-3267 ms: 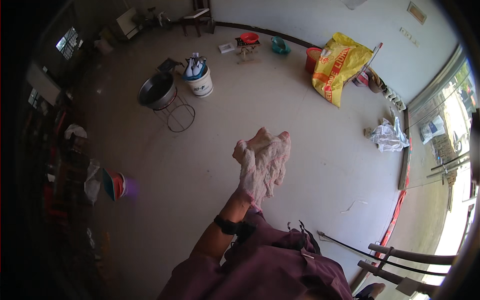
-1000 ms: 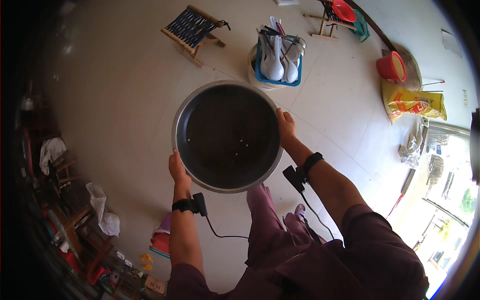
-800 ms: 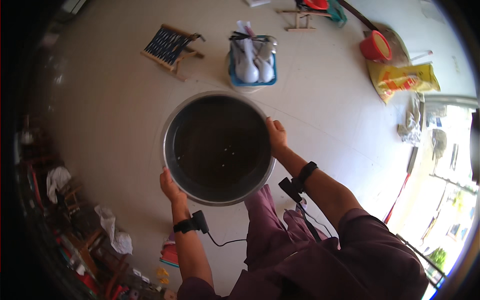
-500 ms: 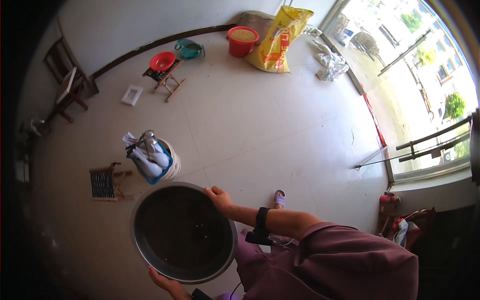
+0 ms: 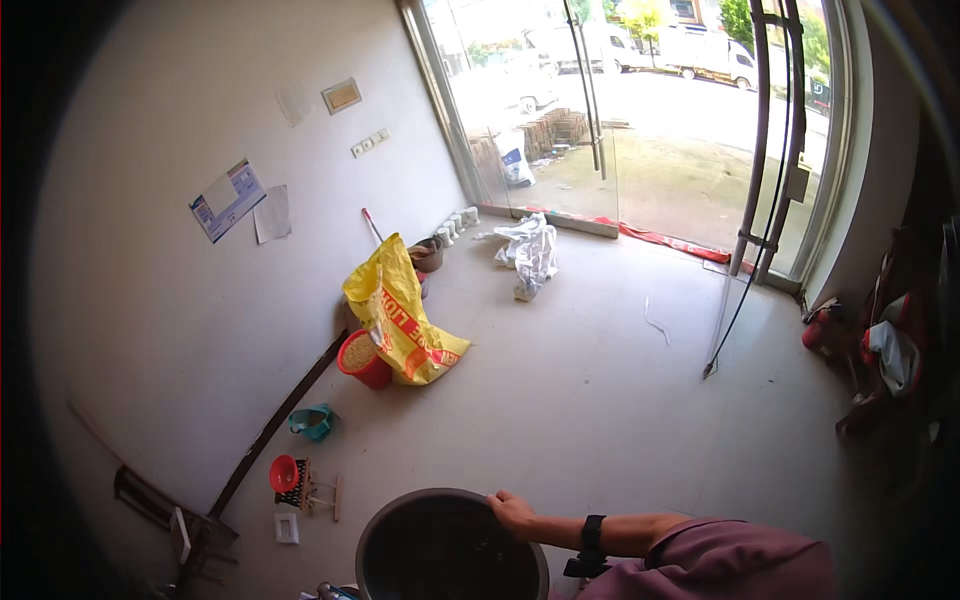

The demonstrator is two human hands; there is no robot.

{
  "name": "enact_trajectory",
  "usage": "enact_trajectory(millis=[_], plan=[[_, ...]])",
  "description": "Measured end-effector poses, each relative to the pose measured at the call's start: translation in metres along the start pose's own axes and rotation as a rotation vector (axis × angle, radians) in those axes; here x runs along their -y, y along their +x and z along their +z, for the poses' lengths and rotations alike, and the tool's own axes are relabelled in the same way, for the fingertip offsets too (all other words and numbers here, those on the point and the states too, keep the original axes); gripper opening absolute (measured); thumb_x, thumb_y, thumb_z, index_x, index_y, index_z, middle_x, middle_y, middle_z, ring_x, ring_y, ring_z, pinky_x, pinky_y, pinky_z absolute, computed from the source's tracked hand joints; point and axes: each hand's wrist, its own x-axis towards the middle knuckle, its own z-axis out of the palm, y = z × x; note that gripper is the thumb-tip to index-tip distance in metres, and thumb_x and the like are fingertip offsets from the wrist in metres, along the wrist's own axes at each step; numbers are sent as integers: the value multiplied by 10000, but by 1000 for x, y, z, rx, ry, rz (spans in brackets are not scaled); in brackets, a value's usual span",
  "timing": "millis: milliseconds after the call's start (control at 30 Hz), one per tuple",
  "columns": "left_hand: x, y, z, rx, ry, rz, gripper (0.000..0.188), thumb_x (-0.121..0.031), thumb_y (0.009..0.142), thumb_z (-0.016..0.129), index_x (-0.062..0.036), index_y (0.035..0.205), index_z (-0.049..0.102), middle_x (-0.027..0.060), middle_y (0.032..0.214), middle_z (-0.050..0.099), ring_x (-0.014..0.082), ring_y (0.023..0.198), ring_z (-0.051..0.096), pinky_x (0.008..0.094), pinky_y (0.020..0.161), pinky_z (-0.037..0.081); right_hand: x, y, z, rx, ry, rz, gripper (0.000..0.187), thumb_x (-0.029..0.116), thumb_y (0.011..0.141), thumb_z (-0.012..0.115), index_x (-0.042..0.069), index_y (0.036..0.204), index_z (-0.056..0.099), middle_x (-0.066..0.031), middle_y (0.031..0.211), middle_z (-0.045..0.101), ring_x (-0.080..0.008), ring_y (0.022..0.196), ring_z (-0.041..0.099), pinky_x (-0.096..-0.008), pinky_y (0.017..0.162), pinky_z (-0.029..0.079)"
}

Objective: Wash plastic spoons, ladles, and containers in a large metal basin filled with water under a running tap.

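A large round dark-grey basin (image 5: 450, 520) is at the lower edge of the view, partly cut off. My right hand (image 5: 512, 515) grips its rim on the right side, fingers closed over the edge. The basin's inside is dark, with a few pale specks in it; whether it holds liquid is unclear. A dark strap (image 5: 592, 533) is round my right forearm. My left hand is outside the picture.
By the wall stand a yellow sack (image 5: 405, 325), a red bucket of grain (image 5: 365, 362), a teal basket (image 5: 312, 422) and a folding stool (image 5: 318, 492) bearing a red bowl (image 5: 283, 473). Crumpled white plastic (image 5: 530, 255) lies near the glass door (image 5: 690, 130).
My view has swung toward the glass door, showing more of the wall. The basin sits lower in the picture, still in my right hand. My left hand has dropped out of view.
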Motion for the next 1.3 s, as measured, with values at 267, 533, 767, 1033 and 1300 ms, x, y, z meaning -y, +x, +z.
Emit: enact_trajectory(millis=[267,533,767,1033,1300], plan=[[45,84,320,331,9,-50,502,-328,958,459,111,1173,573,213,1169,595,338,1064,590,441,880,507,58,149,-283,-351,315,23,424,380,955,476,0,1090,607,-129,986,628,-214,969,579,-368,860,452],[90,114,723,502,57,-67,241,-226,919,551,11,941,586,135,907,641,266,789,652,378,723,558,80,310,-540,-663,627,-17,355,356,944,516,15,927,609,-52,802,559,-143,771,498,-337,710,434],[128,67,1042,615,185,-21,204,-202,928,568,0,911,595,101,875,629,216,796,639,345,700,554,105,432,-765,-781,790,-70,257,274,991,462,46,946,570,-33,822,535,-122,759,485,-302,710,446],[218,7,1336,714,149,-130,189,-167,929,564,18,923,598,100,889,634,221,783,635,347,705,545,142,545,-1033,-897,897,-115,265,278,976,482,44,870,545,-12,780,489,-111,736,422,-309,690,407],[307,-56,1636,951,292,-133,210,-184,925,549,6,988,612,99,924,655,224,828,641,354,753,529,156,643,-1276,-1038,1012,-172,262,267,981,465,42,887,559,-26,820,544,-124,759,489,-329,705,438]])
